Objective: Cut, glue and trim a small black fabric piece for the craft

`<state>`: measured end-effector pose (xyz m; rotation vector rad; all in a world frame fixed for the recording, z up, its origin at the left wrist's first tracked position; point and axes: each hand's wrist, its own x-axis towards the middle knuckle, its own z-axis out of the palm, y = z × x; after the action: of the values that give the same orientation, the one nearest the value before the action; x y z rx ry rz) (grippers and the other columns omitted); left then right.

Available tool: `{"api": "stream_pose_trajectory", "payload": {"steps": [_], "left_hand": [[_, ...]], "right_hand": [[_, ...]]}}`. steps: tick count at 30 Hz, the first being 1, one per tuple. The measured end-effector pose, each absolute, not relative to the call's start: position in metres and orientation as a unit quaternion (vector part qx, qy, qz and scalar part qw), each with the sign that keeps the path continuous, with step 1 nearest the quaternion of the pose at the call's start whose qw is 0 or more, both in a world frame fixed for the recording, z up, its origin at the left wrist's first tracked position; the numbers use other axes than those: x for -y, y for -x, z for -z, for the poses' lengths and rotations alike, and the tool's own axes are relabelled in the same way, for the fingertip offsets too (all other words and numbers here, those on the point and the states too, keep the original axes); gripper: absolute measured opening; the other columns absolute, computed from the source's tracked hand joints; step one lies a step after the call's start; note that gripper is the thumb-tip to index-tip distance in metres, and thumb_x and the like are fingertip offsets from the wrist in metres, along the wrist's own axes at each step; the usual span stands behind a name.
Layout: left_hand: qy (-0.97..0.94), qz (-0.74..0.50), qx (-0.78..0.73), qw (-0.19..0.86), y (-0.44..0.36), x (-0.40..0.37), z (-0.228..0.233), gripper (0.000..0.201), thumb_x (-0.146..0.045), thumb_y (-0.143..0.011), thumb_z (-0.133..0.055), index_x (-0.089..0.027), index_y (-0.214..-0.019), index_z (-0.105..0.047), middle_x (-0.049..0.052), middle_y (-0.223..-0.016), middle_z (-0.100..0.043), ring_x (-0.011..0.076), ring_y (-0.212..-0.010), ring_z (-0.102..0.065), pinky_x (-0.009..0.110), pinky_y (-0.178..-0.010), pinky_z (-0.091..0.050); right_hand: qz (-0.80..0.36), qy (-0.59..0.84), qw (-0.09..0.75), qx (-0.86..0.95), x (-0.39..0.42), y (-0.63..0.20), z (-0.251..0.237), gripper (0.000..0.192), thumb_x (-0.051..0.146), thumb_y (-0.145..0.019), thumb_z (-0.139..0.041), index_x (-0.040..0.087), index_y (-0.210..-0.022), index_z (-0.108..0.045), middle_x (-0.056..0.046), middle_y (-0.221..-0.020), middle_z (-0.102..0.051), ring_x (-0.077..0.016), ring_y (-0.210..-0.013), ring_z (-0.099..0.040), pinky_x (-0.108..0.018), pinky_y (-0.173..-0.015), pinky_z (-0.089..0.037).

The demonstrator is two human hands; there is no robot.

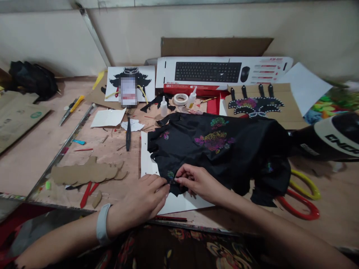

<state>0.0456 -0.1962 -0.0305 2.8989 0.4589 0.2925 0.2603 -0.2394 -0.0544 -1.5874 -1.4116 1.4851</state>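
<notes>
Black fabric (185,149) with shiny multicoloured flower motifs lies spread over a white board (144,149) in front of me. My left hand (153,194), with a grey band on its wrist, has its fingers closed at the cloth's near edge. Beside it, my right hand (196,181) pinches the same edge by a small flower motif, thumb against forefinger. Something small and pale shows at the right fingertips, too small to name. Both hands' fingertips nearly meet, and the left thumb is hidden.
Scissors with red and yellow handles (304,203) poke from under the cloth at right, near a black bottle (331,138). Cardboard cutouts (84,172), a utility knife (75,104), glue bottles (164,106) and a tape roll (181,99) lie about. A keyboard box (258,71) stands behind.
</notes>
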Motion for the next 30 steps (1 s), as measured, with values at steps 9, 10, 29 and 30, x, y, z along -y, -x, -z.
{"api": "stream_pose_trajectory", "payload": {"steps": [9,10,29,30], "left_hand": [[-0.979,-0.096,-0.148,0.097,-0.046,0.195,0.031,0.027,-0.013,-0.09,-0.05,-0.009,-0.114,-0.062,0.012,-0.096,-0.068,0.0246,-0.086,-0.063,0.039,-0.071,-0.055],[-0.98,-0.093,-0.147,0.094,-0.046,0.195,0.032,0.029,-0.013,-0.09,-0.049,-0.008,-0.116,-0.061,0.012,-0.097,-0.067,0.0246,-0.085,-0.063,0.039,-0.07,-0.055],[-0.99,-0.044,-0.128,0.044,-0.05,0.193,0.029,0.028,-0.014,-0.09,-0.048,-0.009,-0.115,-0.061,0.01,-0.094,-0.066,0.0233,-0.083,-0.06,0.036,-0.067,-0.052],[-0.99,-0.042,-0.127,0.045,-0.051,0.193,0.029,0.028,-0.014,-0.09,-0.048,-0.009,-0.115,-0.061,0.01,-0.094,-0.066,0.0232,-0.083,-0.06,0.036,-0.067,-0.052]], "right_hand": [[-0.514,0.602,0.251,0.557,0.24,-0.26,0.057,0.008,0.025,-0.087,-0.058,0.018,-0.083,-0.058,0.001,-0.066,-0.063,-0.0091,-0.051,-0.054,-0.018,-0.045,-0.039],[-0.51,0.602,0.251,0.561,0.24,-0.26,0.057,0.008,0.025,-0.087,-0.058,0.018,-0.083,-0.058,0.001,-0.065,-0.062,-0.0091,-0.052,-0.055,-0.018,-0.045,-0.039],[-0.262,0.553,0.214,0.761,0.265,-0.283,0.049,0.025,0.02,-0.093,-0.05,0.019,-0.114,-0.065,-0.004,-0.088,-0.069,-0.0132,-0.072,-0.064,-0.022,-0.064,-0.045],[-0.226,0.546,0.199,0.782,0.269,-0.282,0.05,0.029,0.019,-0.094,-0.05,0.02,-0.119,-0.064,-0.004,-0.085,-0.067,-0.0129,-0.068,-0.063,-0.022,-0.06,-0.044]]}}
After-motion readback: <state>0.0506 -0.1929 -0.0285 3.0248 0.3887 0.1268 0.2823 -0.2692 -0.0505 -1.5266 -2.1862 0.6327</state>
